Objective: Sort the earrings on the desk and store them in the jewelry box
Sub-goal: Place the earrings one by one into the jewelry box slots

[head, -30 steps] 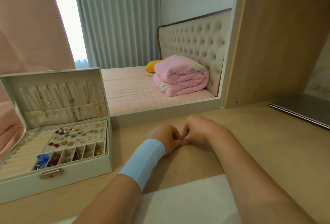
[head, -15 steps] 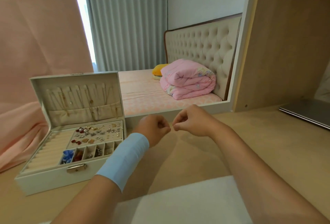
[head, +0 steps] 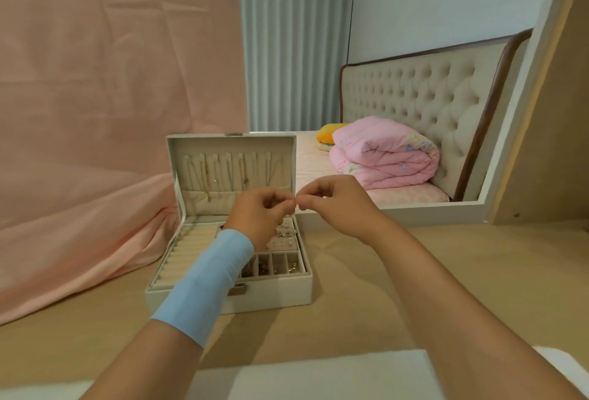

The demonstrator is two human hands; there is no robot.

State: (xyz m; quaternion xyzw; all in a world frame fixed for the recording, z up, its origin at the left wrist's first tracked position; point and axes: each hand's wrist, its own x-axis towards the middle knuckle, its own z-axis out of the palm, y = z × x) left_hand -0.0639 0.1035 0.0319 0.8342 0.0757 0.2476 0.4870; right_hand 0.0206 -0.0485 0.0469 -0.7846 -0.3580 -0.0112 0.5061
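A white jewelry box (head: 278, 292) stands open on the desk (head: 462, 272), with necklaces hanging in its upright lid (head: 229, 160). Small earrings lie on its studded pad (head: 286, 240), and more fill the small compartments (head: 280, 264) in front. My left hand (head: 259, 216), with a blue wristband (head: 207, 281), hovers over the box. My right hand (head: 338, 205) is level with it, just to the right. Both hands are pinched, and their fingertips meet above the box's right side on an earring too small to make out.
A white cloth (head: 334, 374) lies at the desk's near edge. Pink fabric (head: 95, 144) drapes behind and left of the box. A bed with a folded pink quilt (head: 385, 154) lies beyond the desk's back ledge. A wooden panel (head: 548, 144) rises at the right.
Both hands rose from the desk surface and moved left to above the box. They were apart half a second ago and their fingertips touch again now. The view has swung left.
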